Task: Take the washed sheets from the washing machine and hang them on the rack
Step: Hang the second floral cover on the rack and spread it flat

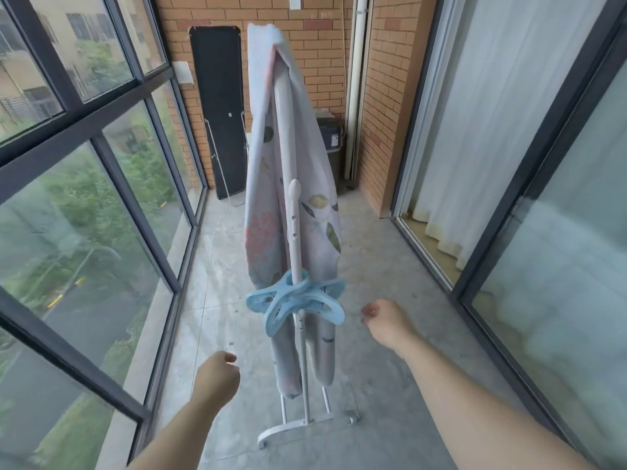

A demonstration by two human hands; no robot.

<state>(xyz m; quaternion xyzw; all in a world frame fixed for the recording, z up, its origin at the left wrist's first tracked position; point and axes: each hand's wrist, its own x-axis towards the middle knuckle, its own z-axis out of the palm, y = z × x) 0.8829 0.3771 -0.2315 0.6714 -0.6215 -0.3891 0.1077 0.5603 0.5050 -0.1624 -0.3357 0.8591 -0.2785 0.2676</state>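
Note:
A pale sheet (pixel 264 205) with leaf and pink flower prints hangs draped over the top bar of a white drying rack (pixel 296 232) that I see end-on in the middle of the balcony. Blue plastic clips (pixel 295 300) sit around the rack's near post. My left hand (pixel 215 379) hovers low, left of the rack, fingers loosely curled and holding nothing. My right hand (pixel 385 320) hovers right of the blue clips, also loosely curled and empty. Neither hand touches the sheet or rack.
Tall windows with dark frames (pixel 112 171) run along the left. A black board (pixel 220 110) leans on the brick back wall. A dark box (pixel 330 134) stands in the far corner. Glass sliding doors with a white curtain (pixel 475 130) line the right. Grey floor (pixel 390 266).

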